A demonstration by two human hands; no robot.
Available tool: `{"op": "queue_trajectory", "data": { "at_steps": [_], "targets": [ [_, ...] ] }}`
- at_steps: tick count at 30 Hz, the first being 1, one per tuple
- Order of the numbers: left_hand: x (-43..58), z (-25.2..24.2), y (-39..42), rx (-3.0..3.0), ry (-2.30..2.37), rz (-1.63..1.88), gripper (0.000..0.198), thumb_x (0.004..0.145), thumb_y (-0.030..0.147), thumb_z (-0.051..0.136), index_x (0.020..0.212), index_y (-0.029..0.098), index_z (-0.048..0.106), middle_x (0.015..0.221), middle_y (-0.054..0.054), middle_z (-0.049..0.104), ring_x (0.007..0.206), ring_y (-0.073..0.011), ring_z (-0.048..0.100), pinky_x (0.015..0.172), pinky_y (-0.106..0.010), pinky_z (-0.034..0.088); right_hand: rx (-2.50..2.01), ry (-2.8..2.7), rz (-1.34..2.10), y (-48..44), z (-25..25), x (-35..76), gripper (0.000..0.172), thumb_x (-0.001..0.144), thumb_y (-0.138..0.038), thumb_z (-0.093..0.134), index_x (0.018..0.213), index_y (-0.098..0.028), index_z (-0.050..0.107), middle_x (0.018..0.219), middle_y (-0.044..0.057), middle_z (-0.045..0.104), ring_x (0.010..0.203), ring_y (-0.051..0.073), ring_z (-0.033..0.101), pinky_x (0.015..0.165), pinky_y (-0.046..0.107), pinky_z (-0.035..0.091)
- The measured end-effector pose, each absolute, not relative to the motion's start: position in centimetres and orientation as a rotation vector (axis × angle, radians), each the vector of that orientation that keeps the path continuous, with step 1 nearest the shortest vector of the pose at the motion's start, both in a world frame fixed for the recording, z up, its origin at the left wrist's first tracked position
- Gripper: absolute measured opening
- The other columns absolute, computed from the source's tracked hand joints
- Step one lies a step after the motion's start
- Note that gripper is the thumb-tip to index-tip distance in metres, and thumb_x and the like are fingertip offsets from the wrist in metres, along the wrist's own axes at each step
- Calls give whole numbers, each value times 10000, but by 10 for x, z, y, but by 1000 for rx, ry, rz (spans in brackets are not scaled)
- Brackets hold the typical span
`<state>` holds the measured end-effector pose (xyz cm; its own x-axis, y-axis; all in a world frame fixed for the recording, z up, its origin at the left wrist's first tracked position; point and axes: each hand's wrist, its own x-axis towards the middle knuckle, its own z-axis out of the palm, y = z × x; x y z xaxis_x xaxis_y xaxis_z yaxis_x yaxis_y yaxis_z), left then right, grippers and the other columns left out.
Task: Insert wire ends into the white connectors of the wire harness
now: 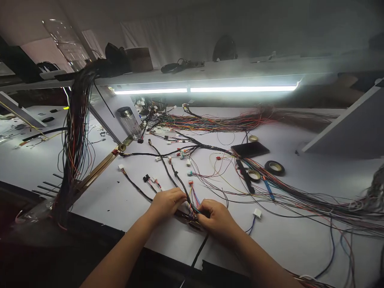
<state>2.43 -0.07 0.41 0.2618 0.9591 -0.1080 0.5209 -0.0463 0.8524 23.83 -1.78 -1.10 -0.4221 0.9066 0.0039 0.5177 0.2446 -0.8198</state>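
My left hand (168,204) is closed, fingers curled over the black-wrapped branch of a wire harness (181,184) near the table's front edge. Across from it, my right hand (217,218) pinches the bundle of thin coloured wires (195,208) where the branches meet. A red connector (191,183) on several coloured wires stands just beyond the gap between my hands. To the left lie a white connector (121,167) on a black-sleeved branch and a black connector (146,178). Right of my right hand, a white connector (257,213) ends a blue wire. My fingers partly hide the junction.
Another taped harness (210,147) crosses the table behind my hands. At right are a phone (250,150), a black tape roll (274,168) and a blue pen-like tool (268,188). A glass jar (129,122) stands under the lit shelf. Thick wires (76,140) hang at left.
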Motion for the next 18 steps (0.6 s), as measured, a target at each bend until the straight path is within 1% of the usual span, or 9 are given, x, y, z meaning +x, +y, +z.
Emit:
{"op": "queue_trajectory", "data": {
  "at_steps": [3, 5, 8, 10, 11, 13, 14, 16, 18],
  "targets": [
    [21, 6, 0, 1753, 1396, 673, 178, 847, 375, 584, 890, 281, 728, 929, -19, 646, 868, -179, 558, 754, -264, 400, -1284, -2075, 977, -18, -13, 238, 90, 760, -140, 568, 693, -199, 569, 701, -21, 592, 674, 138, 518, 603, 237, 336],
    [22, 7, 0, 1589, 1379, 739, 214, 832, 382, 599, 966, 268, 721, 998, -30, 632, 834, -165, 553, 699, -255, 408, -1248, -2113, 924, -19, -16, 238, 71, 768, -138, 576, 733, -199, 588, 731, -4, 599, 712, 153, 519, 638, 255, 342],
    [23, 9, 1, 1193, 1350, 838, 374, 835, 472, 563, 1053, 193, 683, 787, -11, 573, 545, -100, 444, 488, -225, 327, -1142, -2250, 746, -25, -19, 235, 96, 799, -130, 561, 762, -201, 615, 757, 23, 614, 747, 178, 517, 679, 293, 336],
    [25, 13, 1, 1062, 1346, 834, 455, 852, 529, 519, 1061, 153, 667, 605, 46, 450, 446, -77, 326, 442, -215, 263, -1083, -2355, 557, -29, -18, 232, 140, 825, -118, 539, 748, -200, 621, 741, 33, 621, 735, 187, 519, 680, 314, 332],
    [26, 16, -1, 1059, 1344, 816, 457, 845, 537, 536, 1034, 144, 672, 566, 60, 415, 443, -75, 322, 449, -214, 269, -1059, -2385, 495, -31, -16, 232, 139, 832, -126, 543, 751, -203, 626, 750, 36, 628, 744, 192, 526, 689, 322, 338],
    [26, 21, -5, 1078, 1336, 782, 410, 817, 516, 608, 980, 148, 689, 569, 47, 470, 502, -89, 422, 513, -221, 346, -1037, -2361, 556, -29, -8, 233, 70, 824, -185, 602, 865, -217, 649, 860, 43, 655, 831, 211, 554, 745, 338, 372],
    [26, 24, -7, 1114, 1337, 770, 388, 814, 501, 625, 980, 158, 696, 619, 23, 540, 569, -109, 492, 569, -234, 394, -1042, -2305, 657, -26, -3, 235, 145, 820, -221, 624, 963, -226, 646, 938, 48, 659, 882, 216, 562, 780, 343, 391],
    [26, 29, -13, 1226, 1339, 770, 379, 845, 481, 597, 1081, 199, 689, 825, -35, 655, 772, -171, 594, 728, -292, 463, -1076, -2164, 875, -15, 8, 238, 307, 831, -260, 617, 1136, -232, 597, 1065, 59, 644, 944, 211, 570, 823, 344, 419],
    [25, 32, -19, 1375, 1323, 799, 401, 885, 470, 541, 1206, 253, 644, 1075, -74, 652, 1012, -232, 587, 897, -370, 457, -1100, -2052, 1080, 0, 17, 238, 354, 857, -247, 565, 1211, -237, 564, 1119, 59, 634, 925, 190, 583, 800, 325, 442]
  ]
}}
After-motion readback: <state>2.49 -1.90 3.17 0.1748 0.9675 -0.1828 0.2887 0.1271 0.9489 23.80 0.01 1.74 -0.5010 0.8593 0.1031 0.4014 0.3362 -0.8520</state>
